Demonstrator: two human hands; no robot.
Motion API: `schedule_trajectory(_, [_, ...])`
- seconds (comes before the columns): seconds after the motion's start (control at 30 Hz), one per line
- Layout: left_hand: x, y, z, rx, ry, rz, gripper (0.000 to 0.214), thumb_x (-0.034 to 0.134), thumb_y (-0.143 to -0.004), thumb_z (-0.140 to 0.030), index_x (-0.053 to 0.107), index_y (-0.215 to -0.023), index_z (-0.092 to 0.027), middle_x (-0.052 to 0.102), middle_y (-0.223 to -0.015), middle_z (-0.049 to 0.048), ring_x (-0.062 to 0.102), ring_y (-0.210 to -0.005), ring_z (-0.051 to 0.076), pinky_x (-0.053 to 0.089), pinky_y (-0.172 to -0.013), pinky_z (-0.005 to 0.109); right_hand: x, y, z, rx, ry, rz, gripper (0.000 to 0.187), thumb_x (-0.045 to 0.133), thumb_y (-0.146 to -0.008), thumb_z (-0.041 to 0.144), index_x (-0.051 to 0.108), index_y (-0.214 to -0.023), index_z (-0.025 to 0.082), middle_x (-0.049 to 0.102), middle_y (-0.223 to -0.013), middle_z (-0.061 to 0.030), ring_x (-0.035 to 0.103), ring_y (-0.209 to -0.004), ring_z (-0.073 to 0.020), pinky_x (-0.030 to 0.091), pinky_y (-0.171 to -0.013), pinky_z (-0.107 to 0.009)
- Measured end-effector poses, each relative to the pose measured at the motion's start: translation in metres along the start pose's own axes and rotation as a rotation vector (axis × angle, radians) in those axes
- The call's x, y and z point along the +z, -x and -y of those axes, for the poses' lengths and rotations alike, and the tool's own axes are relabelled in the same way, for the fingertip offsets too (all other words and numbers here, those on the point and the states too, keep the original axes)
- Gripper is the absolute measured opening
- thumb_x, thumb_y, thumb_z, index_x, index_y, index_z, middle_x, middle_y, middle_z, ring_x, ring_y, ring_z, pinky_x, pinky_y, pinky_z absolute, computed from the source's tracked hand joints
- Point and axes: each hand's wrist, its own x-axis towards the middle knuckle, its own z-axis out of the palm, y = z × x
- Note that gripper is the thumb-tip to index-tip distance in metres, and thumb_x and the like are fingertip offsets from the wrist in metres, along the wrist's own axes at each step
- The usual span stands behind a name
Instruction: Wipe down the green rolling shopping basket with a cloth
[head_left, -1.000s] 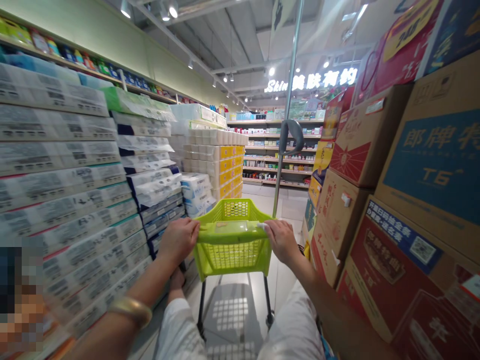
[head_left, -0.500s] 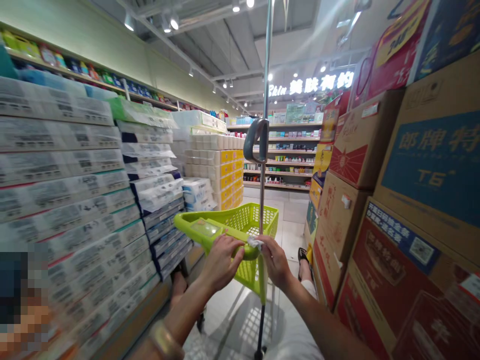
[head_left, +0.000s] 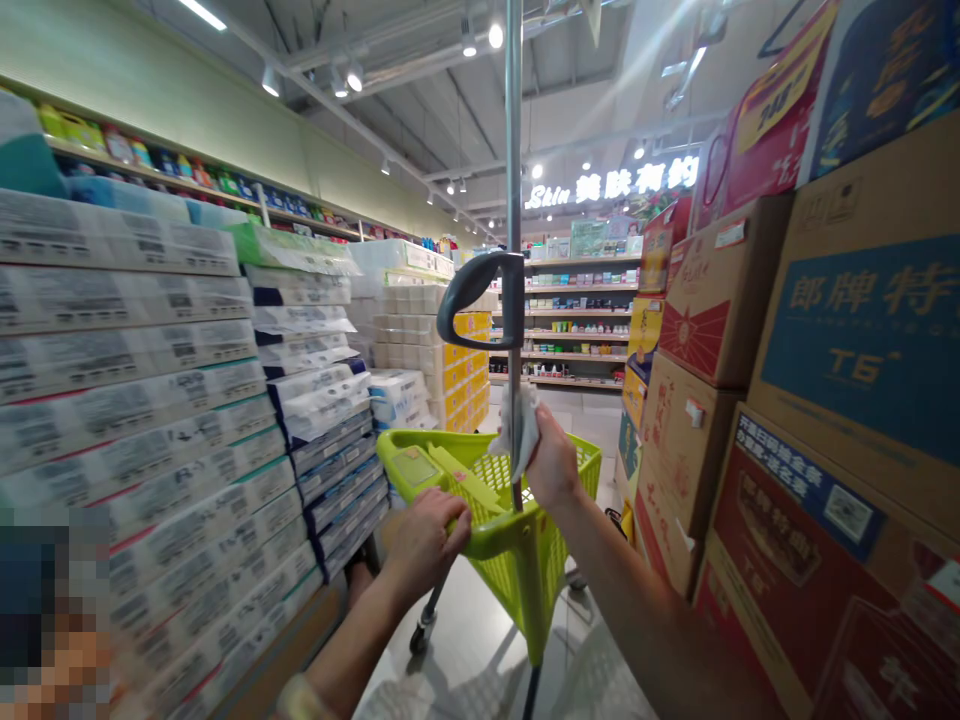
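Note:
A lime-green shopping basket cart [head_left: 525, 580] on wheels stands right in front of me. From it rises a metal pole [head_left: 514, 140] with a dark grey loop handle [head_left: 448, 310]. My left hand [head_left: 427, 535] is closed over the near rim of the basket, left of the pole. My right hand [head_left: 553, 460] pinches a crumpled white wipe [head_left: 527, 435], a tissue or thin cloth, pressed against the pole just above the rim. Some of the wipe and the right fingertips are hidden behind the pole and the hand.
Stacks of wrapped paper packs [head_left: 127, 340] line the left side, and piled cartons [head_left: 855, 310] the right. Shelves of small goods [head_left: 570, 300] stand at the far end. A blurred-out patch covers the lower left corner.
My right hand has moved up from the rim to the pole with the wipe, which is spread wider. The cart and its handle have turned; my left hand stays on the rim.

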Motion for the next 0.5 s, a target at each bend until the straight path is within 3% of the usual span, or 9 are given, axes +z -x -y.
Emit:
schedule_trajectory(0.07, [-0.002,0.002,0.003,-0.018,0.013,-0.012,0.033,0.036,-0.088,-0.035,0.061,-0.072,-0.021,0.062,-0.074,0.0044,0.056,-0.078,0.020,0.042,-0.084,0.035,0.016,-0.010,0.021,-0.010,-0.048,0.034,0.033,0.054,-0.083,0.045,0.059,-0.107,0.022,0.067,-0.094,0.0003,0.063,-0.083,-0.0149,0.053,-0.073,-0.028])
schedule_trajectory(0.13, [-0.004,0.004,0.006,-0.042,0.031,-0.024,0.032,0.037,-0.087,-0.036,0.062,-0.073,-0.021,0.062,-0.076,0.0045,0.056,-0.080,0.020,0.043,-0.083,0.034,0.021,-0.003,0.025,-0.028,-0.004,0.055,0.035,0.058,-0.083,0.042,0.055,-0.113,0.025,0.064,-0.092,0.0020,0.061,-0.077,-0.0120,0.052,-0.069,-0.024])
schedule_trajectory(0.3, [-0.008,0.011,0.015,-0.062,0.065,-0.030,0.032,0.039,-0.085,-0.037,0.062,-0.071,-0.021,0.061,-0.077,0.0042,0.056,-0.084,0.020,0.044,-0.080,0.031,0.002,0.058,-0.022,-0.102,0.253,-0.025,0.034,0.057,-0.086,0.040,0.050,-0.115,0.024,0.058,-0.087,0.0016,0.055,-0.072,-0.0097,0.047,-0.065,-0.021])
schedule_trajectory(0.37, [-0.010,0.012,0.017,-0.036,0.071,-0.025,0.032,0.038,-0.086,-0.036,0.061,-0.069,-0.021,0.061,-0.075,0.0033,0.056,-0.082,0.019,0.044,-0.082,0.031,0.000,0.067,-0.031,-0.132,0.304,-0.018,0.034,0.056,-0.087,0.040,0.048,-0.116,0.023,0.057,-0.088,0.0001,0.055,-0.075,-0.0113,0.047,-0.067,-0.023])
schedule_trajectory(0.5, [-0.014,0.015,0.022,0.032,0.089,-0.010,0.035,0.035,-0.088,-0.034,0.060,-0.066,-0.021,0.062,-0.070,0.0021,0.056,-0.076,0.017,0.043,-0.089,0.033,0.030,0.031,0.004,-0.174,0.211,0.074,0.035,0.057,-0.086,0.040,0.047,-0.115,0.024,0.053,-0.080,0.0028,0.049,-0.062,-0.0092,0.042,-0.055,-0.020])
